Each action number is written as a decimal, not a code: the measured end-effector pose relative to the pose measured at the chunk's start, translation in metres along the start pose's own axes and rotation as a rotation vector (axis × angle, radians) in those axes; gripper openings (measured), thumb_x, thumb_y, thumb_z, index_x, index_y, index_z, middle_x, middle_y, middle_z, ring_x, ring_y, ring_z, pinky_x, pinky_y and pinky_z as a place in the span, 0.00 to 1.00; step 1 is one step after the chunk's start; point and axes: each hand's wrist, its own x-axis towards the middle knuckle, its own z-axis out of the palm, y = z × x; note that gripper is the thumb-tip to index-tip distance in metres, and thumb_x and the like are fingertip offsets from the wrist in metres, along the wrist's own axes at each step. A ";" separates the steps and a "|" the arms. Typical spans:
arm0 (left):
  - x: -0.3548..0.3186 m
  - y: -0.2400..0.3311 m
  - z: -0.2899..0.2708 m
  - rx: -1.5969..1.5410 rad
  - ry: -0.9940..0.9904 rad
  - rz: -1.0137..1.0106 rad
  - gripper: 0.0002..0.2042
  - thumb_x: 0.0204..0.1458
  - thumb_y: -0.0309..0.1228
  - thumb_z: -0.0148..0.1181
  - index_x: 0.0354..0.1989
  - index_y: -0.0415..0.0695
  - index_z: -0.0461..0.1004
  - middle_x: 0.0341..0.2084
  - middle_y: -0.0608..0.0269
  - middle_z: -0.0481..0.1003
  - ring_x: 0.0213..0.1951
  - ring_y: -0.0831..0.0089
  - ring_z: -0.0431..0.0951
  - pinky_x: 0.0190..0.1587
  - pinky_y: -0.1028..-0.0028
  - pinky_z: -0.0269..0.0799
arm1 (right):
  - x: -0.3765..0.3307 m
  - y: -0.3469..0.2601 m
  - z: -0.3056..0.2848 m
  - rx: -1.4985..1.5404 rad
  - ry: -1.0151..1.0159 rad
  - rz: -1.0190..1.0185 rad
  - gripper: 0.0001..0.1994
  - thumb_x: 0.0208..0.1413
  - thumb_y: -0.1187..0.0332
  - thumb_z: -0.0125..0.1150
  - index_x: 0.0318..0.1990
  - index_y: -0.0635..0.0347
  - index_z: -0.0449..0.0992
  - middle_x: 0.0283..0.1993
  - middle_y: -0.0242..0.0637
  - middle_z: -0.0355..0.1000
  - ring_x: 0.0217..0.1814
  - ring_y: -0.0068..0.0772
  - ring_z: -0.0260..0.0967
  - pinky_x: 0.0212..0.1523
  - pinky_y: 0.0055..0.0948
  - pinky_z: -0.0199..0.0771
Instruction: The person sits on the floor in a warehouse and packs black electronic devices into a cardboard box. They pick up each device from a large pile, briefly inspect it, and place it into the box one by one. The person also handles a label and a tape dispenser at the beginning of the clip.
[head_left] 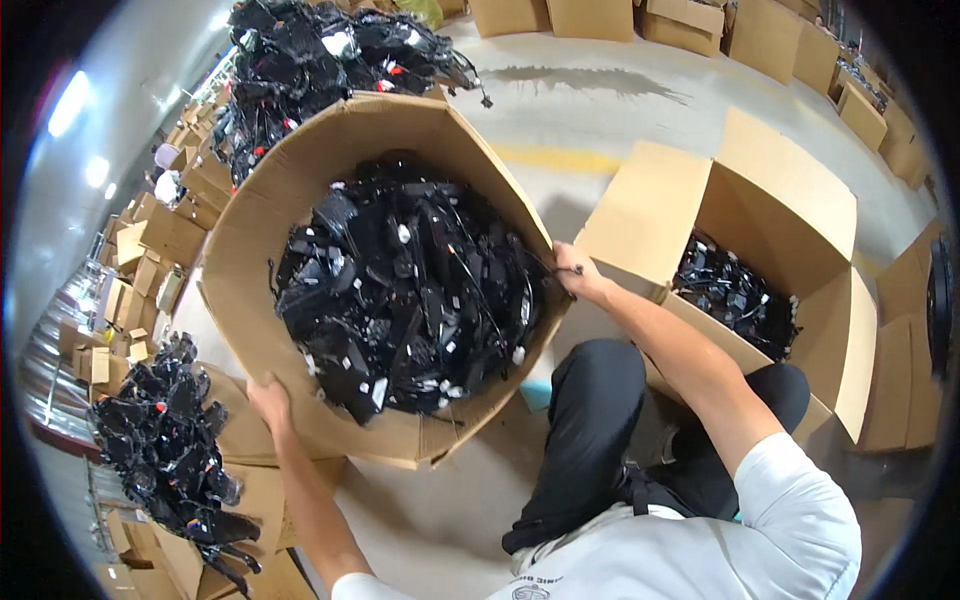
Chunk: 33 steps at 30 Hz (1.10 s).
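Note:
A large open cardboard box [262, 225] stands in front of me, its rim bulged into a rounded shape. Inside lies a heap of black plastic parts [415, 290] with thin cables and small white pieces. My left hand [268, 402] is closed on the near-left edge of the box. On the right edge my right hand [582, 272] grips the cardboard, fingers wrapped over the rim. A thin black cable end pokes out beside the right fingers; whether they pinch it too, I cannot tell.
To the right, another open carton [770, 230] holds similar black parts [735, 300]. Piles of black parts rise beyond the box [300, 75] and at the lower left [165, 440]. Cartons [590, 18] line the far side. A dark stain [590, 80] marks the floor.

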 end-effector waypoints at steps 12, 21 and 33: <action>-0.150 0.227 0.123 -0.246 -0.242 0.441 0.33 0.54 0.41 0.70 0.62 0.30 0.68 0.60 0.37 0.69 0.62 0.42 0.70 0.66 0.56 0.66 | -0.067 -0.032 -0.101 -0.050 -0.536 0.396 0.19 0.65 0.55 0.58 0.44 0.66 0.81 0.35 0.50 0.80 0.36 0.42 0.81 0.41 0.40 0.81; -0.068 0.344 0.230 0.136 -0.311 0.128 0.35 0.49 0.51 0.69 0.56 0.36 0.67 0.57 0.37 0.73 0.59 0.43 0.74 0.62 0.49 0.69 | -0.144 -0.056 -0.205 -0.202 -0.486 0.222 0.19 0.65 0.57 0.58 0.51 0.64 0.80 0.44 0.54 0.81 0.47 0.52 0.80 0.51 0.42 0.78; -0.047 0.294 0.065 -1.353 -0.199 0.033 0.17 0.56 0.21 0.66 0.54 0.33 0.77 0.45 0.58 0.81 0.43 0.69 0.81 0.50 0.68 0.78 | -0.176 -0.110 -0.256 -0.010 -0.255 0.387 0.17 0.66 0.61 0.59 0.51 0.68 0.80 0.39 0.45 0.83 0.45 0.33 0.81 0.50 0.33 0.79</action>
